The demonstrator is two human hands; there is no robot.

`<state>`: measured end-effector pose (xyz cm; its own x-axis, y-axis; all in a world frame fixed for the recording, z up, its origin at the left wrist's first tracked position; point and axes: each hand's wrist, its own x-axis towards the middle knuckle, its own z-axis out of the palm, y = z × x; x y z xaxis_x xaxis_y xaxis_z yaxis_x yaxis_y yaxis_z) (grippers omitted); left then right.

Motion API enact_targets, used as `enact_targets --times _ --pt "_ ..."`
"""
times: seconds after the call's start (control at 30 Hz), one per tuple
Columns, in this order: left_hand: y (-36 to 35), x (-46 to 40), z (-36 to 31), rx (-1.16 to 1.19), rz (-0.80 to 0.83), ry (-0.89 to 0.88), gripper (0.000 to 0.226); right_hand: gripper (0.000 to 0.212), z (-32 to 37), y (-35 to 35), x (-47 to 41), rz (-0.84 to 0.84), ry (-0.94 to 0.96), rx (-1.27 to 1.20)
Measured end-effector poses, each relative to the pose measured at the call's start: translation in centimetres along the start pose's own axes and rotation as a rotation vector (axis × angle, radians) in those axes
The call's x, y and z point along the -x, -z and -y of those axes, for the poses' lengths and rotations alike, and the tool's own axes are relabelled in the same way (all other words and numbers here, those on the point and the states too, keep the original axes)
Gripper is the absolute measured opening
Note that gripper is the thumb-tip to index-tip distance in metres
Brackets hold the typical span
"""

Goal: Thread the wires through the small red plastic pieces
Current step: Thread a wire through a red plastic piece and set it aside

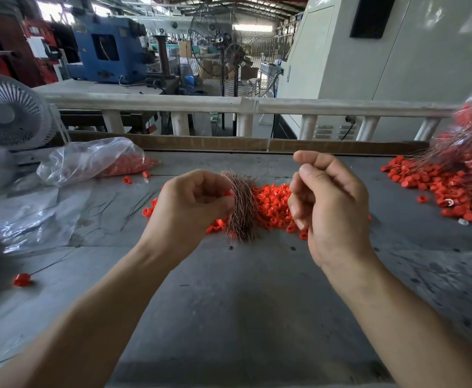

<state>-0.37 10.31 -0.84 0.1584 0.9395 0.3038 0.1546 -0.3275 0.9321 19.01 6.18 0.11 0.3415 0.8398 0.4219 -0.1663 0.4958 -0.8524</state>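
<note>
My left hand (pixel 194 204) grips a bundle of thin copper-coloured wires (pixel 240 205) that hangs down over a heap of small red plastic pieces (pixel 274 205) on the grey table. A red piece (pixel 227 193) shows at my left fingertips, beside the bundle. My right hand (pixel 328 204) is raised to the right of the bundle, thumb and forefinger pinched on a single fine wire (pixel 303 163) that runs back toward the bundle. A second heap of red pieces with wires through them (pixel 453 180) lies at the far right.
A clear plastic bag of red pieces (pixel 103 161) lies at the left, beside a white fan (pixel 8 113). Loose wires (pixel 134 205) and stray red pieces (pixel 21 280) are scattered on the table (pixel 243 298). A cardboard strip (pixel 229 144) borders the far edge.
</note>
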Motion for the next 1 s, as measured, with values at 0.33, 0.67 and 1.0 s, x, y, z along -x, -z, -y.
enact_targets --times 0.33,0.67,1.0 --pt "-0.3 0.1 0.0 0.322 0.087 0.056 0.027 0.012 -0.8 -0.4 0.5 0.179 -0.178 0.238" --pt "-0.6 0.4 -0.5 0.396 0.120 0.075 0.026 0.010 -1.4 -0.4 0.9 0.250 -0.037 0.402" --pt "-0.3 0.4 -0.6 0.398 0.202 0.095 0.026 0.014 -1.5 -0.4 1.0 0.285 0.001 0.462"
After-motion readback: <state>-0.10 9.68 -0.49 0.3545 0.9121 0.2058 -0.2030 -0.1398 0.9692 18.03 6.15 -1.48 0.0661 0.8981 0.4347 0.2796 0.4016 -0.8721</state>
